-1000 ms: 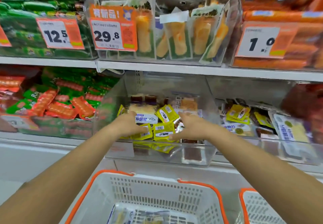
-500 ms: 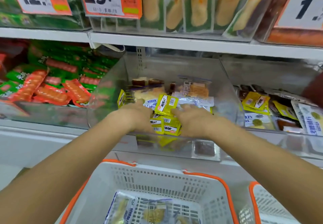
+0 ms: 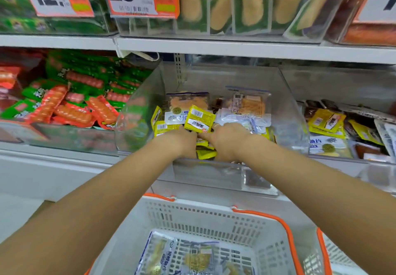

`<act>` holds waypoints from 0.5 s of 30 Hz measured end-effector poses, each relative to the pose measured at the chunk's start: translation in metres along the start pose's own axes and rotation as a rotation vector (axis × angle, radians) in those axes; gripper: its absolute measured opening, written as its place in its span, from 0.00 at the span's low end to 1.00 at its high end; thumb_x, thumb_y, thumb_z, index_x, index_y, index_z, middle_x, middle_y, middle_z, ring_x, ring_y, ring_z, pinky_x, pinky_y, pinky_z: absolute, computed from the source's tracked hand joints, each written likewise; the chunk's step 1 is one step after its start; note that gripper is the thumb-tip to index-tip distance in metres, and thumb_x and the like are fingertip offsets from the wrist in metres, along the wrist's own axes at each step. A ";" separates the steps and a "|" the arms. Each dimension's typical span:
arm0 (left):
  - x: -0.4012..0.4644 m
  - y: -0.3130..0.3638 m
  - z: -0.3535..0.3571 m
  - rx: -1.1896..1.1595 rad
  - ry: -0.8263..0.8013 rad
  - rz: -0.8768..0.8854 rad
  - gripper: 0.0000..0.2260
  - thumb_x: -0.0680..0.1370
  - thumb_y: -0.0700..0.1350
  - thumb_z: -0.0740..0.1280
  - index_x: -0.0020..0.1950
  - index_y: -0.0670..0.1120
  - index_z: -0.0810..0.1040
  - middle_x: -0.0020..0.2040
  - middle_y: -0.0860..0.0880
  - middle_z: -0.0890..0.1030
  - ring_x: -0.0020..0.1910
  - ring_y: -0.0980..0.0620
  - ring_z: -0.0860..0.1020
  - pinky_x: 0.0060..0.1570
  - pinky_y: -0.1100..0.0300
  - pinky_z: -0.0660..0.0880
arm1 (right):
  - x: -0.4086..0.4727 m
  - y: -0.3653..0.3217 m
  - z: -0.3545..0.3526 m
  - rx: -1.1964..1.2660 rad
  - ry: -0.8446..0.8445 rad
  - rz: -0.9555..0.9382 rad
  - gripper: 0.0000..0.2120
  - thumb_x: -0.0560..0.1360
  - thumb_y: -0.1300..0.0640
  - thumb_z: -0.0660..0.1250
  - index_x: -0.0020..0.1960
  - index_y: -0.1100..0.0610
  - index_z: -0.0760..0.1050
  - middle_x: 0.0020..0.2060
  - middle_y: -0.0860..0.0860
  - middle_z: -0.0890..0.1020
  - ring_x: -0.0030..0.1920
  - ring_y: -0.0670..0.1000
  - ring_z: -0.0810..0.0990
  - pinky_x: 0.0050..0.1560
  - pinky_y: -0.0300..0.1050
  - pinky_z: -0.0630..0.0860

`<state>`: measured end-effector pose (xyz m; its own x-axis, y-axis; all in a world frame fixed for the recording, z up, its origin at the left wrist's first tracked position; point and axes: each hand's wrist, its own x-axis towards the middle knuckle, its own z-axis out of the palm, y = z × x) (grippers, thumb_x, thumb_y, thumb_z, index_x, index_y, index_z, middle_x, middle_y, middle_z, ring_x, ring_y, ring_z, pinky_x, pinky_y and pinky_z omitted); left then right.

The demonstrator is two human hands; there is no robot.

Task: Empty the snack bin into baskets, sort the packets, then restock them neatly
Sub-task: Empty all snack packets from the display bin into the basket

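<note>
Gripping yellow packets (image 3: pixel 199 122), top one tilted

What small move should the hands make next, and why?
Probably lift the gathered yellow packets out over the bin's front wall and drop them into the white basket below. Left hand and right hand are pressed together around a bunch, and the basket already holds a few packets.
</note>
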<state>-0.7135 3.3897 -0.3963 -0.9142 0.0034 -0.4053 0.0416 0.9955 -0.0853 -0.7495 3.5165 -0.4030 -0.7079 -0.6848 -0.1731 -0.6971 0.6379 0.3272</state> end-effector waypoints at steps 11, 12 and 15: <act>-0.012 -0.023 -0.011 -0.116 0.249 0.118 0.20 0.72 0.44 0.67 0.65 0.49 0.74 0.48 0.46 0.79 0.48 0.46 0.75 0.41 0.58 0.71 | -0.006 0.015 0.002 0.454 0.189 0.103 0.15 0.77 0.55 0.63 0.64 0.50 0.73 0.53 0.55 0.80 0.55 0.58 0.77 0.44 0.46 0.72; -0.017 -0.025 -0.015 -0.153 0.274 0.123 0.19 0.72 0.44 0.68 0.64 0.48 0.75 0.47 0.46 0.79 0.49 0.45 0.75 0.44 0.57 0.72 | -0.010 0.018 0.001 0.544 0.217 0.106 0.15 0.77 0.54 0.64 0.64 0.49 0.73 0.54 0.54 0.80 0.56 0.57 0.77 0.47 0.47 0.74; -0.038 -0.027 -0.026 -0.294 0.392 0.180 0.23 0.73 0.43 0.69 0.68 0.50 0.73 0.55 0.46 0.81 0.51 0.48 0.76 0.46 0.61 0.71 | -0.024 0.026 -0.009 0.785 0.312 0.110 0.16 0.76 0.53 0.67 0.64 0.49 0.75 0.57 0.52 0.81 0.57 0.55 0.77 0.54 0.47 0.74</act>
<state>-0.6904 3.3650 -0.3552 -0.9876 0.1560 -0.0142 0.1483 0.9604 0.2360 -0.7497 3.5469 -0.3823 -0.7929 -0.5967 0.1233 -0.5843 0.6873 -0.4316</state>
